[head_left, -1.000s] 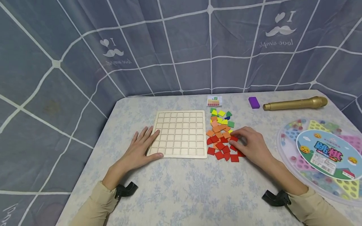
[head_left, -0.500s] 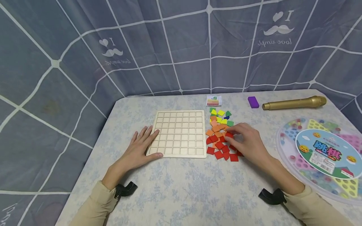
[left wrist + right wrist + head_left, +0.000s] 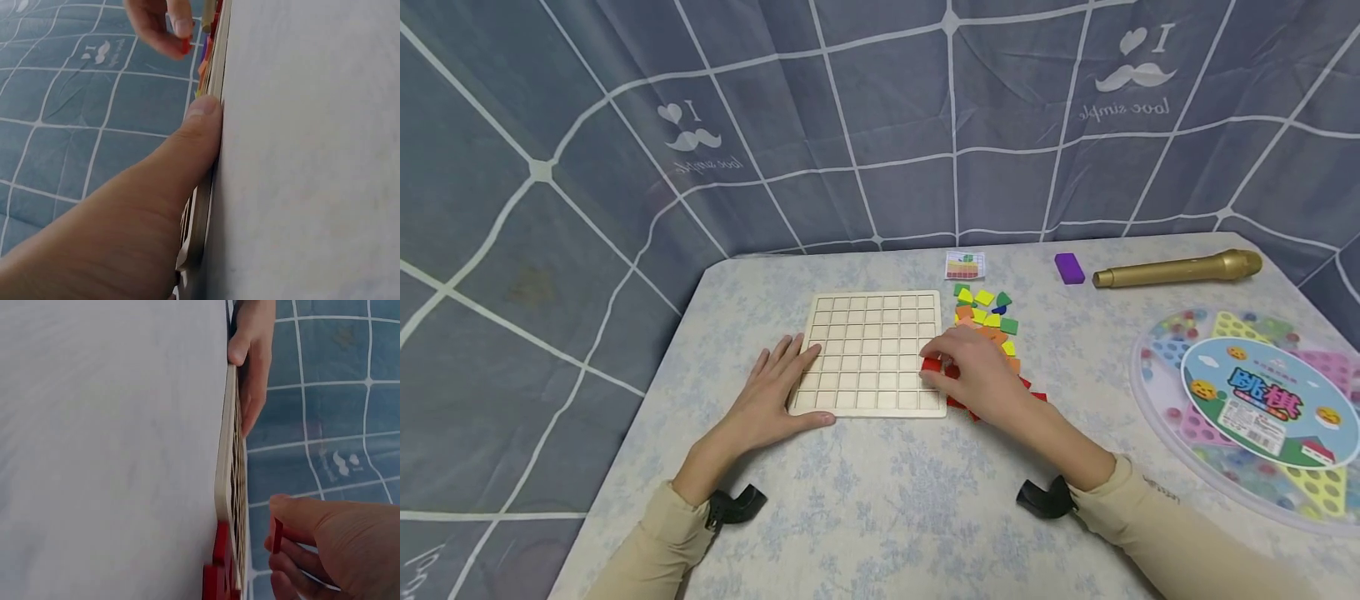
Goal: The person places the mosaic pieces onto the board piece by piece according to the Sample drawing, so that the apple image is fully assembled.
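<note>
A pale wooden grid board (image 3: 868, 354) lies flat on the table, its square cells bare where they show. My left hand (image 3: 775, 396) rests on its left edge, fingers spread and thumb along the near corner. Above the board's right edge, my right hand (image 3: 981, 375) pinches a red square tile (image 3: 931, 365) between thumb and fingers. That tile also shows in the right wrist view, a thin red tile (image 3: 278, 535) held clear of the board. Beneath and behind the right hand lies a pile of orange, yellow, green and red tiles (image 3: 992, 320), partly hidden by it.
Behind the pile lies a small printed pattern card (image 3: 965, 266). Farther right are a purple block (image 3: 1069, 268) and a gold microphone (image 3: 1180, 270). A round clear case (image 3: 1157, 400) with a colourful label takes up the table's right side. A grid-patterned curtain (image 3: 910, 192) hangs behind the table.
My right hand has picked a red tile from the pile, lifted it and carried it left to the board's right edge. The left hand stays in place on the board.
</note>
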A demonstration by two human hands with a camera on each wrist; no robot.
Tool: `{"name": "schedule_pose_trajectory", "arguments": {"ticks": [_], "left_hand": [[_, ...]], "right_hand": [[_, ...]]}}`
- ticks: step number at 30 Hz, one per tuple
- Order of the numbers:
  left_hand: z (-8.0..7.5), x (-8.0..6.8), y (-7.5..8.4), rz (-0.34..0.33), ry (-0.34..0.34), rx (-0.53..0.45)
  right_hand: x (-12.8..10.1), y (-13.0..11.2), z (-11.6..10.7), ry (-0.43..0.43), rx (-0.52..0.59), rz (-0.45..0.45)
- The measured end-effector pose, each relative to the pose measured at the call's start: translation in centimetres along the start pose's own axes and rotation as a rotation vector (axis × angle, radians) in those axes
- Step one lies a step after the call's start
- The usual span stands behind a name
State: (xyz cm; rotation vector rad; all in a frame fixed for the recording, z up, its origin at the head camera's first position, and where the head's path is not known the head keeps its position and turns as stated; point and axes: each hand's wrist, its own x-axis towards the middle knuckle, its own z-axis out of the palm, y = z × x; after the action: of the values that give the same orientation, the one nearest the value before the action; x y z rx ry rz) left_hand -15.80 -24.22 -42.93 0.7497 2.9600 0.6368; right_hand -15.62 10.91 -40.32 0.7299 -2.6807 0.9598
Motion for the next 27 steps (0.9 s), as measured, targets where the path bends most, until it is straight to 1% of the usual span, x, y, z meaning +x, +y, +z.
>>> {"name": "schedule_pose_trajectory", "arguments": {"ticks": [3, 6, 9, 11, 15, 20, 27], "left_hand": [[0.2, 0.2, 0.1, -0.003, 0.015, -0.016], [0.2, 0.3, 0.3, -0.011, 0.026, -0.039], [0.1, 0.4, 0.5, -0.022, 0.027, -0.062], [0.1, 0.4, 0.5, -0.029, 0.024, -0.067], [0.1, 0.3, 0.5, -0.033, 0.029, -0.062], [0.1, 0.3, 0.6, -0.043, 0.037, -0.055], [0.3, 0.4, 1.3, -0.062, 0.038, -0.045]], "right_hand": [[0.8, -0.7, 1.0, -0.018, -0.009, -0.003], [1.3, -1.1, 2.0, -0.056, 0.002, 0.001], [1.3, -1.3, 2.7, -0.081, 0.025, 0.016], [1.2, -1.2, 2.9, -0.082, 0.05, 0.023], [1.0, -1.0, 3.0, -0.063, 0.087, 0.015], [0.8, -0.9, 2.7, -0.061, 0.093, -0.015], [0.9, -0.6, 2.0, -0.117, 0.076, -0.004]]}}
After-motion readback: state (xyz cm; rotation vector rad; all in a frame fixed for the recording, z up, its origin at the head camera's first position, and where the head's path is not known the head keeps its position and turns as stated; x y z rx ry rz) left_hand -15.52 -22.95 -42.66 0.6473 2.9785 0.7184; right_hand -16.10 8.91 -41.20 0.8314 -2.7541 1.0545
